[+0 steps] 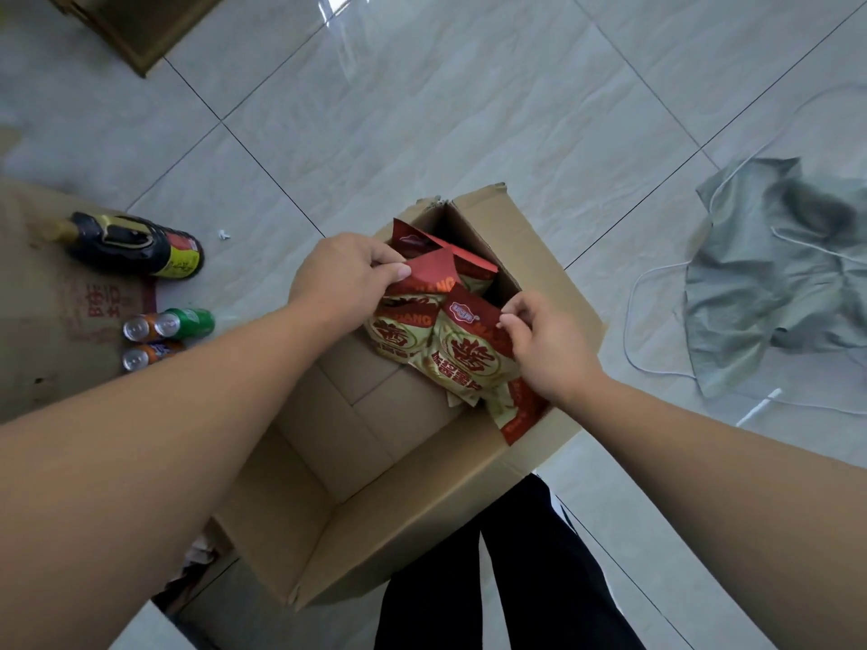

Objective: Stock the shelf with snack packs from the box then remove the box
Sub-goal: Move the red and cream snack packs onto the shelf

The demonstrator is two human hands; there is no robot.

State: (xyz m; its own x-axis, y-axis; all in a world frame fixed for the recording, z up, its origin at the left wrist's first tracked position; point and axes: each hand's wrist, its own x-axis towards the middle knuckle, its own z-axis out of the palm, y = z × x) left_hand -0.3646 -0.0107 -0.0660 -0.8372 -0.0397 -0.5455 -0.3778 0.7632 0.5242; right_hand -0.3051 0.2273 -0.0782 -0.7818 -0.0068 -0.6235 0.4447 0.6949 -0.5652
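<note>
cardboard box (370, 499) stood open on the tiled floor (469, 110). snack packs (413, 335) were bunched in its far right corner, leaning on the wall, sealed tops up and away from the person; the near half of the box was bare. left hand (345, 274) was curled, thumb and fingers pinching the top edge of a rear pack. right hand (549, 349) pinched the top corner of the front pack (469, 363). with both hands at the tops, the lift looked to run straight up along the packs' long axis. shelf not in view. dark bottle (136, 246) and cans (164, 330) lay off left.
</note>
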